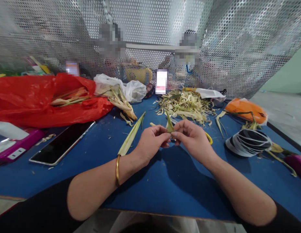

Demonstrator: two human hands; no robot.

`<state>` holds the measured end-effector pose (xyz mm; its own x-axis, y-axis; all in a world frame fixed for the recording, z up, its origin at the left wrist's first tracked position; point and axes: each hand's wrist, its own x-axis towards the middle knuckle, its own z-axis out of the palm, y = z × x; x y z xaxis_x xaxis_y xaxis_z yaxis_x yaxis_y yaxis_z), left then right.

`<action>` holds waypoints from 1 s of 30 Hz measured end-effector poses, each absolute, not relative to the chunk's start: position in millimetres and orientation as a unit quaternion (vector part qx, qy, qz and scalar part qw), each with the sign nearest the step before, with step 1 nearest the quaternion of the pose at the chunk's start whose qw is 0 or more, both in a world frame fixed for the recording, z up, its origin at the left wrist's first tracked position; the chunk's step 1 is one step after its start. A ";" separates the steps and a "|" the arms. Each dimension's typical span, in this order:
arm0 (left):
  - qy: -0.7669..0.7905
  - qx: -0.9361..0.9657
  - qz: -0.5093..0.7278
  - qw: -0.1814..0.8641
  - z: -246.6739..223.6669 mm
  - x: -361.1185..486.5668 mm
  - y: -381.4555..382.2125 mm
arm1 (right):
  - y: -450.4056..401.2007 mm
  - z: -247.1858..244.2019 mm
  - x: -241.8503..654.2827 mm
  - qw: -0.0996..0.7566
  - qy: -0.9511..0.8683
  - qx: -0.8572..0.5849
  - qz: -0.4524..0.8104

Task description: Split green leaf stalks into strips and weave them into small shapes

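Note:
Near the middle of the blue table point(145, 194), my left hand point(154, 140) and my right hand point(190, 136) meet fingertip to fingertip. Both pinch a small folded piece of green leaf point(170, 124), whose pointed end sticks up between them. Its lower part is hidden by my fingers. A long pale green leaf strip point(131, 137) lies beside my left wrist. Partly behind my right hand is the yellow handle point(209, 138) of a tool. A heap of shredded leaf scraps point(186, 105) lies beyond my hands.
On the left are a red plastic bag point(45, 106), a dark phone point(64, 144) and a purple device point(21, 149). A wound spool point(247, 142) and an orange packet point(247, 110) sit right. A perforated metal screen point(150, 22) stands behind, with another phone point(161, 81) before it.

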<state>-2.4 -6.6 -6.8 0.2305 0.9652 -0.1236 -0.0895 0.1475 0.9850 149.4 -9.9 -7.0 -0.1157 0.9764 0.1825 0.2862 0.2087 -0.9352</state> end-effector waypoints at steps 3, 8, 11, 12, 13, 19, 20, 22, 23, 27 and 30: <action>0.451 0.472 0.434 0.621 -7.4 -2.3 -5.3 | -12.7 -7.2 149.7 0.436 -0.677 -0.500 0.318; 0.445 0.423 0.427 0.664 -10.0 -3.5 -3.9 | -13.6 -5.9 152.2 0.368 -0.776 -0.481 0.175; 0.437 0.386 0.425 0.693 -10.2 -4.3 -3.6 | -12.9 -4.2 152.8 0.359 -0.790 -0.470 0.160; 0.435 0.376 0.421 0.701 -10.1 -4.4 -3.4 | -12.9 -3.6 152.8 0.357 -0.791 -0.472 0.154; 0.432 0.371 0.418 0.708 -10.1 -4.6 -3.2 | -13.0 -3.0 152.7 0.355 -0.792 -0.474 0.148; 0.417 0.393 0.427 0.699 -11.0 -4.5 -3.1 | -13.7 -1.3 153.2 0.377 -0.788 -0.468 0.135; 0.420 0.401 0.431 0.691 -11.0 -4.4 -3.3 | -13.6 -1.4 153.4 0.386 -0.786 -0.463 0.138; 0.425 0.416 0.441 0.673 -11.0 -3.8 -3.8 | -13.2 -1.7 153.5 0.400 -0.780 -0.458 0.145; 0.428 0.422 0.446 0.663 -10.9 -3.5 -4.0 | -13.1 -1.8 153.4 0.405 -0.778 -0.457 0.149; 0.431 0.451 0.469 0.625 -10.6 -2.4 -4.3 | -14.2 -1.1 151.9 0.416 -0.768 -0.460 0.156; 0.429 0.469 0.475 0.609 -9.8 -2.0 -4.6 | -15.7 -0.4 151.1 0.423 -0.755 -0.475 0.158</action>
<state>-2.0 -4.6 -9.8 0.1821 0.9803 -0.0767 -0.1758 0.1092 0.9783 151.1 -15.7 -0.4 -0.1913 0.8508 0.4894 0.5838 0.4994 -0.6401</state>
